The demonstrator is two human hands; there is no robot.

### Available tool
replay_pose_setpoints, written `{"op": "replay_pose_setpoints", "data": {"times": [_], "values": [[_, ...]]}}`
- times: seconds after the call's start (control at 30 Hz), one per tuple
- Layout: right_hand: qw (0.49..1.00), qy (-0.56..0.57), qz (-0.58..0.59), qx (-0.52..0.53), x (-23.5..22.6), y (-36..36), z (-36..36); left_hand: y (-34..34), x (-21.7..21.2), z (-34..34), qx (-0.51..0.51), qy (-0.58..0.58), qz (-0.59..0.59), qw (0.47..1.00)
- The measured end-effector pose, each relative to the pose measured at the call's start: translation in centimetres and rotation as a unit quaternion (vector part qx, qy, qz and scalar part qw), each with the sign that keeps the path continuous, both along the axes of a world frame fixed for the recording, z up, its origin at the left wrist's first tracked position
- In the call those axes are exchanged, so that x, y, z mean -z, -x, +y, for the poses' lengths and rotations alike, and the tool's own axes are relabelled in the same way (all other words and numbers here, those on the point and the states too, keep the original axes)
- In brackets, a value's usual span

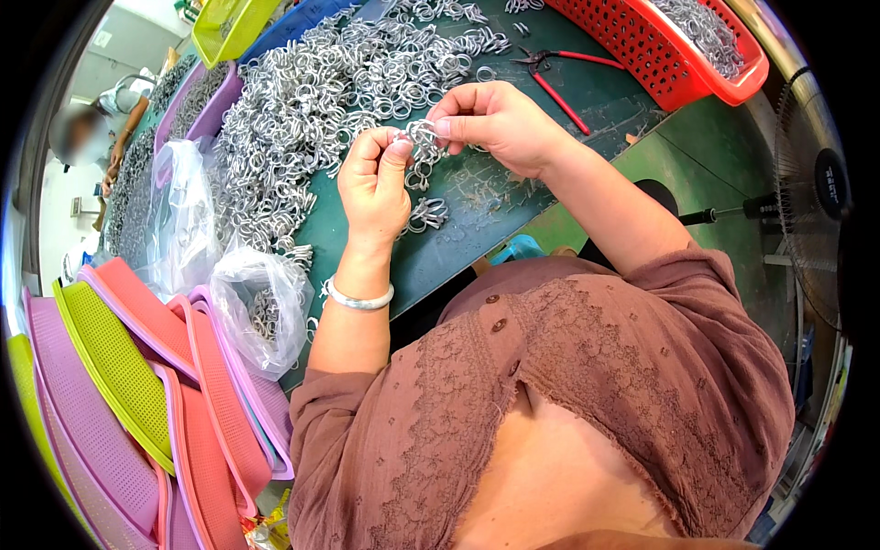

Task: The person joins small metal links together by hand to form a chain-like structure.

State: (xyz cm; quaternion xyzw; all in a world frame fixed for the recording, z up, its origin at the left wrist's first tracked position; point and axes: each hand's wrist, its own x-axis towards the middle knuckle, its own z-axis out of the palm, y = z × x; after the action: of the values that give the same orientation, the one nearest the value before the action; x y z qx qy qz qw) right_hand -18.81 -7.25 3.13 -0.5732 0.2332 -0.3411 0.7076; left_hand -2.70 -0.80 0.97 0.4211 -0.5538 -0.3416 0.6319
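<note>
Between my two hands, just above the green tabletop, is a small cluster of silver metal rings (423, 137). My left hand (378, 179) pinches its left side between thumb and fingers. From the right, my right hand (495, 124) grips the same cluster with thumb and forefinger. How the rings join is too small to make out. Below the hands another small bunch of rings (428, 214) lies on the table. A large heap of similar silver rings (302, 110) spreads beyond and to the left of my left hand.
Red-handled pliers (561, 99) lie open near a red basket (632, 46) holding metal pieces. Stacked colourful plastic baskets (110, 367) and a clear plastic bag (261, 312) are at left. A fan (807, 183) stands at right. Another person (87, 133) is at far left.
</note>
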Motion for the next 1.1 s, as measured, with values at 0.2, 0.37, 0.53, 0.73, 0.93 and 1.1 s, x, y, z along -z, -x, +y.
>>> {"op": "replay_pose_setpoints", "data": {"times": [0.2,0.37,0.53,0.73,0.93,1.1], "values": [[0.988,-0.127,-0.079,-0.027,0.0,-0.5,-0.1,0.6,-0.8,0.4,0.003,-0.028,0.04,0.999],[0.993,-0.101,-0.052,0.005,-0.1,-0.9,0.0,0.4,-0.6,0.2,0.019,-0.07,0.099,0.993],[0.953,0.283,0.04,0.103,0.1,-1.4,0.0,-0.1,-0.4,-0.1,0.065,-0.114,0.244,0.961],[0.999,0.044,-0.023,0.02,-1.0,-0.9,-0.2,-0.3,-0.6,0.0,0.071,-0.093,0.182,0.976],[0.925,0.364,0.006,0.106,-0.9,-1.0,0.1,-0.4,-0.8,0.1,0.078,-0.125,0.135,0.98],[0.899,0.422,0.039,0.11,-0.7,-0.7,0.0,-0.5,-0.9,0.2,0.072,-0.132,0.111,0.982]]}}
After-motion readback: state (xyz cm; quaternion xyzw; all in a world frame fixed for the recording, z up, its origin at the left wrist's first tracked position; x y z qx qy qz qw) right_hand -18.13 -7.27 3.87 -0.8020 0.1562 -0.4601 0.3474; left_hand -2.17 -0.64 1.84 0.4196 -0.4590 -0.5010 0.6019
